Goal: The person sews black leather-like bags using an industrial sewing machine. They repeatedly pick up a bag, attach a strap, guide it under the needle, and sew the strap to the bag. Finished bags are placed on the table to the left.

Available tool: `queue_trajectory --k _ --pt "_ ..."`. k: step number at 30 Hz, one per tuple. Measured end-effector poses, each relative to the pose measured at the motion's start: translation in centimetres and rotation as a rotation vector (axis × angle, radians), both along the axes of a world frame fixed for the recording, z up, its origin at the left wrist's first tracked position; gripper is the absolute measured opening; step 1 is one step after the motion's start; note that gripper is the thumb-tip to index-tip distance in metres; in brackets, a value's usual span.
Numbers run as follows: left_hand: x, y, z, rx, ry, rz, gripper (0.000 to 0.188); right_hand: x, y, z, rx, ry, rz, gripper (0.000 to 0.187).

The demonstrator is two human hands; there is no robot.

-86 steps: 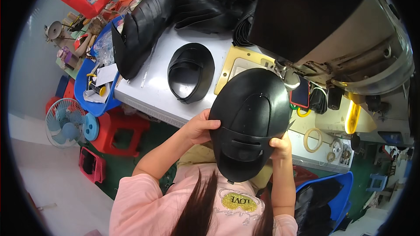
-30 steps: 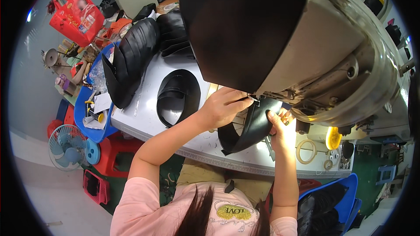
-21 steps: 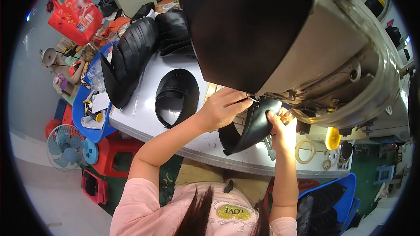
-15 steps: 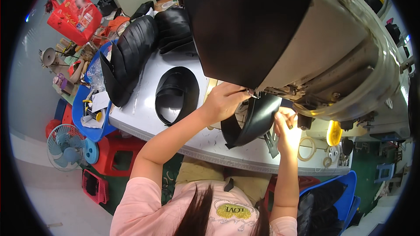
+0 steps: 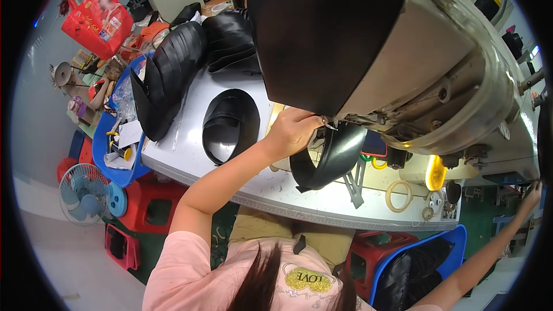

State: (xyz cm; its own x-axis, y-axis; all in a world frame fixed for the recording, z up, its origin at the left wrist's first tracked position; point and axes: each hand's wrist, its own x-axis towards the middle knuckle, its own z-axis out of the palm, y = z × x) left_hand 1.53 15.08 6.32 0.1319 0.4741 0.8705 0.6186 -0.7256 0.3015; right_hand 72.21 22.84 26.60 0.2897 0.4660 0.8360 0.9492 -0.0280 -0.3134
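Note:
A large sewing machine head [image 5: 426,52] fills the upper right. Under its needle area sits a curved piece of black, leather-like material [image 5: 331,161], bent into an open loop. My left hand [image 5: 291,132] is closed on this piece's upper edge, its fingertips beside a small shiny metal part near the needle. My right arm stretches far out to the right. My right hand [image 5: 533,194] touches the machine's right end, at the dark picture rim, where its fingers are hard to make out. Left of my left hand, another looped black piece [image 5: 245,126] stands on the white table [image 5: 190,150].
Stacked black pieces [image 5: 178,75] lie at the table's left. Beyond the table edge are a blue bin [image 5: 103,152], a fan [image 5: 86,193] and a red stool [image 5: 147,204]. A tape roll [image 5: 398,196] lies right; below it, a blue crate [image 5: 455,253] holds black pieces.
My right hand has let go of the black piece and swung far right to the machine's end. My left hand stays near the needle; the piece has barely shifted.

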Motion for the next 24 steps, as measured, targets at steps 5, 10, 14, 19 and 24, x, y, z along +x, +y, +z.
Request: queue_trajectory --k 5,10,14,19,24 --pt "0.2 -0.7 0.4 -0.035 0.036 0.068 0.013 2.9 4.0 -9.9 0.064 0.399 0.213 0.04" --pt "0.9 -0.4 0.8 -0.008 0.039 0.016 0.019 1.7 4.3 -23.7 -0.159 0.016 0.064 0.031" --pt "0.6 -1.2 0.7 -0.044 0.061 0.074 0.021 0.7 2.0 -11.0 0.091 -0.043 0.036 0.04" --pt "0.9 -0.9 0.6 -0.026 0.002 0.053 0.013 1.6 1.5 -4.7 0.023 0.322 0.096 0.039" --pt "1.2 -1.1 0.8 -0.079 -0.009 0.052 0.013 1.8 1.2 -13.4 -0.043 0.516 0.44 0.044"
